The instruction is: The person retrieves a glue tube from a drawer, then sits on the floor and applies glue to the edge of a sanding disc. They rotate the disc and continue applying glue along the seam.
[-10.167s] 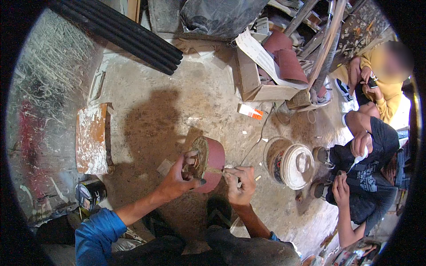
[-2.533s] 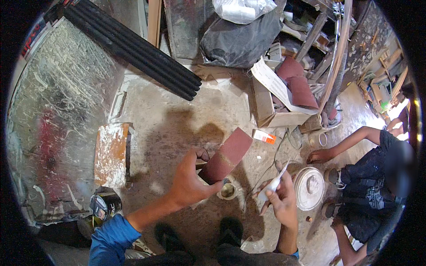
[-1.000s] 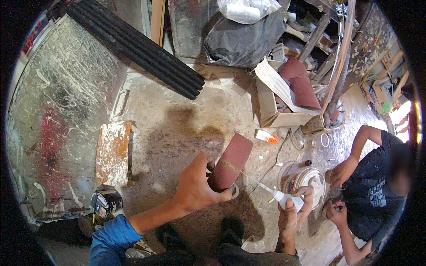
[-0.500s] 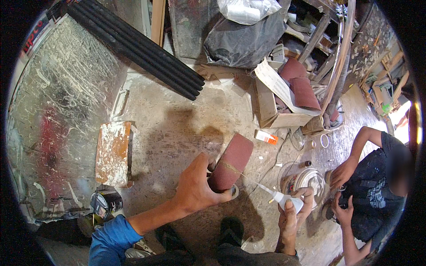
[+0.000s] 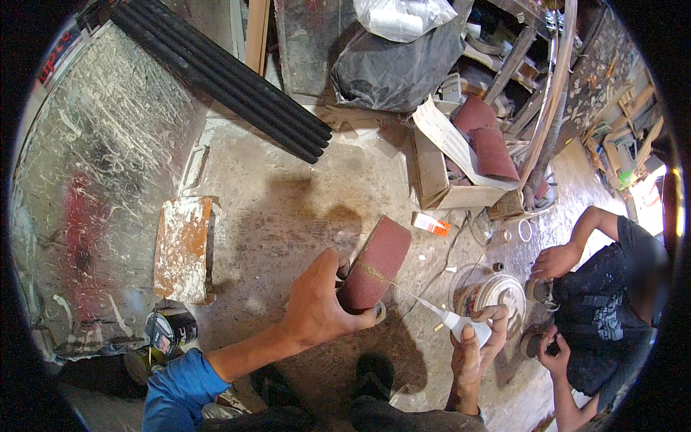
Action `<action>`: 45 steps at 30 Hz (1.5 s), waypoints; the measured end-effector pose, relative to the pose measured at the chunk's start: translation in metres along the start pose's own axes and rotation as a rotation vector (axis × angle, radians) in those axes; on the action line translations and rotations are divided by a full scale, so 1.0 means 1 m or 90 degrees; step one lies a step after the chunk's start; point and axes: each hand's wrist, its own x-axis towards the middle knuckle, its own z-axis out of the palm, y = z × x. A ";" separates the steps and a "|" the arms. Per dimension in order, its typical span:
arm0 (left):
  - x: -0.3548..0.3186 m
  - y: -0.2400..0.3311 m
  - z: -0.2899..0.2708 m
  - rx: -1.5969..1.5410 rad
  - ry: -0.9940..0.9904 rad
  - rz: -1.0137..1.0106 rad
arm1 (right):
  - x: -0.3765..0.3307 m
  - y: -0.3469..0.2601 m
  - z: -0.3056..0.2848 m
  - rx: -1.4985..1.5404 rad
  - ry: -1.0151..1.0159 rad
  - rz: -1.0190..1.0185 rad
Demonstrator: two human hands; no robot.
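Observation:
My left hand (image 5: pixel 317 306) grips a dark red sanding belt loop (image 5: pixel 378 261) held up over the concrete floor, with a pale glue line across its face. My right hand (image 5: pixel 475 349) holds a small white squeeze bottle (image 5: pixel 461 325) whose thin nozzle points up and left toward the belt, its tip just short of the glue line. A small round lid or tape ring (image 5: pixel 379 311) peeks out below the belt.
A person in dark clothes (image 5: pixel 601 302) crouches at right by a round white disc (image 5: pixel 500 294). An open cardboard box (image 5: pixel 450 180) holds more red belts. Black tubes (image 5: pixel 223 75) lie at the back, a rusty block (image 5: pixel 183 248) at left, a can (image 5: pixel 169 327) beside my sleeve.
Over ten seconds my hands rose from the floor with the belt. In the last second the bottle's nozzle has drawn closer to the belt; the other person's arm shifted.

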 end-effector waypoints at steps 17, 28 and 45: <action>0.001 0.004 -0.004 -0.038 0.024 -0.005 | 0.005 0.035 -0.002 0.066 0.111 -0.055; -0.001 0.005 -0.007 -0.065 0.064 0.041 | 0.037 0.220 0.024 -0.244 0.062 -0.007; 0.001 -0.006 -0.002 -0.177 0.050 -0.020 | 0.002 0.216 0.029 -0.324 0.131 -0.163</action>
